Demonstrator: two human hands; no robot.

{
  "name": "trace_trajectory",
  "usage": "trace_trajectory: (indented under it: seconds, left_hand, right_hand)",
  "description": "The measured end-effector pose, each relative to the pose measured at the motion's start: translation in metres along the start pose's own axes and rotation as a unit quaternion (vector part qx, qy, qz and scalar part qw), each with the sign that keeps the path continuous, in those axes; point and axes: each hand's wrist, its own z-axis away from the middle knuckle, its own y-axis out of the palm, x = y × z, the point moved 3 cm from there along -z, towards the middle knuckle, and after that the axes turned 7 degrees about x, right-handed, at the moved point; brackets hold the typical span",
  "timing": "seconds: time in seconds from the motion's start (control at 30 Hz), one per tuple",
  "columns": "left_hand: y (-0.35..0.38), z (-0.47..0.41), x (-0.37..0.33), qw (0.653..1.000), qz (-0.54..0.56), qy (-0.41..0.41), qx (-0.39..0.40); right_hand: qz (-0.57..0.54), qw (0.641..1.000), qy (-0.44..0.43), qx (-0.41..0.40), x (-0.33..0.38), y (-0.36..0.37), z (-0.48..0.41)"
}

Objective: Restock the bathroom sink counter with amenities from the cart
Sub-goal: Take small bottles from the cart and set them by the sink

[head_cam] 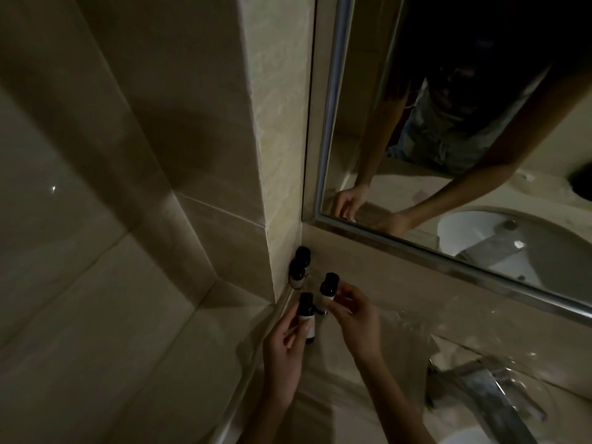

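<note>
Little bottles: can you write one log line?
left hand: holds bottle | right hand: holds second bottle | two bottles: standing in corner

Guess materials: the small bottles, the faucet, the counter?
Bottles: dark, glossy, with black caps and pale labels; plastic or glass, can't tell. Faucet: polished metal, probably chrome, with bright reflections. Counter: beige polished stone or a look-alike, faintly veined with a soft sheen.

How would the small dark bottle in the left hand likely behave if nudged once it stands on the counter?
The bottle in the left hand is tall and narrow, so it would probably tip easily. Its round body suggests it would roll if it fell. It looks rigid and small, held by fingertips alone, so it is likely light. The right hand holds a similar one.
</note>
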Motion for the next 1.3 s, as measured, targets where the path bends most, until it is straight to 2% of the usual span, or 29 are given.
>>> trace_trajectory:
  seconds: [0.27, 0.4, 0.53, 0.63, 0.8, 1.0, 1.13, 1.3]
  left_hand:
    - [-0.005, -0.008, 0.003, 0.999, 0.038, -0.003, 0.014]
    - [-0.006, -0.01, 0.01, 0.998, 0.054, -0.019, 0.008]
    - [-0.005, -0.009, 0.01, 0.999, 0.042, -0.025, 0.014]
    - [-0.005, -0.008, 0.01, 0.999, 0.034, -0.022, 0.017]
    - [-0.004, -0.008, 0.009, 0.999, 0.039, -0.029, 0.013]
    - [-0.004, -0.009, 0.009, 0.999, 0.027, -0.03, 0.014]
    - [-0.004, -0.006, 0.005, 0.999, 0.015, -0.023, 0.027]
    - [-0.004, -0.006, 0.003, 0.999, -0.005, -0.014, 0.034]
  right_hand:
    - [0.107, 0.986, -0.097, -0.083, -0.001, 0.022, -0.025]
    - [0.115, 0.982, -0.128, -0.072, -0.002, 0.027, -0.029]
    - [0.141, 0.975, -0.143, -0.093, -0.007, 0.028, -0.034]
    - [0.168, 0.972, -0.122, -0.108, -0.012, 0.026, -0.036]
    - [0.143, 0.974, -0.113, -0.133, -0.017, 0.023, -0.036]
    - [0.168, 0.976, -0.067, -0.124, -0.025, 0.023, -0.04]
    - [0.092, 0.988, -0.071, -0.105, -0.011, 0.013, -0.02]
    - [0.066, 0.998, -0.015, -0.001, -0.012, 0.005, 0.019]
